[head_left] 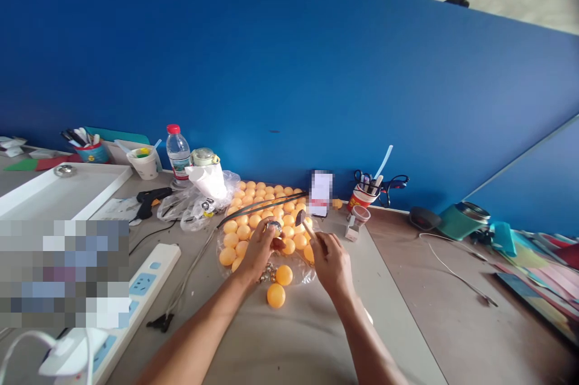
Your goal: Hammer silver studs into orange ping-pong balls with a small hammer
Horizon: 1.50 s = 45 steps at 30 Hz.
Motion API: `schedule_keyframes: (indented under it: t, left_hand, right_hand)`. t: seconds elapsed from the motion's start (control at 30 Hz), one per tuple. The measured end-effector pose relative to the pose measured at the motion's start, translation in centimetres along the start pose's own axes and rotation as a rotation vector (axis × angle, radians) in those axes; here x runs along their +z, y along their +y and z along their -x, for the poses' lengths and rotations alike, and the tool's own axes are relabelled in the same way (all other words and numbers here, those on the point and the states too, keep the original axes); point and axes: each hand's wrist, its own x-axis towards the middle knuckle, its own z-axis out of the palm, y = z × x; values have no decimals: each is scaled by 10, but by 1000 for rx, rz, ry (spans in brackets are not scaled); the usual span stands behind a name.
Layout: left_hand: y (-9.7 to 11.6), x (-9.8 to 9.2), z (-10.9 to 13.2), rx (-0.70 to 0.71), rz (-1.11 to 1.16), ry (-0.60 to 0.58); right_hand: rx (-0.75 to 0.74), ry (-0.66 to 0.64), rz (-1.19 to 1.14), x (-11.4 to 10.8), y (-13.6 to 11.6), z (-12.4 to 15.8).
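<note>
A small shiny silver object (274, 227) is held in the fingers of my left hand (262, 247), over the front of a pack of orange balls (230, 240). My right hand (332, 261) grips a stick-like tool (309, 229) whose dark, rounded head points toward my left hand, a short gap away. Two loose orange balls, one (284, 275) behind the other (275, 295), rest on the table below my hands. Beside them, small metallic pieces (267, 273) lie partly behind my left wrist.
On the left are a power strip (151, 279), a white tray (111, 183), a black glue gun (149, 201) and a water bottle (178, 152). A phone (321, 192) and a red cup of tools (362, 197) stand behind. Cables and a green container (461, 222) lie right.
</note>
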Motion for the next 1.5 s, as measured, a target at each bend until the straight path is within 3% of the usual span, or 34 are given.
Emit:
schedule_keyframes:
  t: [0.2,0.33,0.53,0.67,0.8,1.13,1.5]
  left_hand:
    - [2,1,-3,-135,207,3]
    - [8,3,-3,-197,276,50]
    - [13,4,-1,-180,303,36]
    - [12,2,-2,-170,296,11]
    - [9,-1,-4,-161,285,-4]
    - [-5,-4,-1,-22,-46,-16]
    - [2,-2,-3,-7,89,-44]
  right_hand:
    - [57,86,101,4,23,-7]
    - [140,70,201,5,42,-11]
    - [394,-137,423,0,61,-18]
    - [475,-233,495,-2,65,-21]
    - [500,-288,520,-2,66,-22]
    - [543,-334,503,-1,67,-21]
    - [502,-333,558,-2,64,-18]
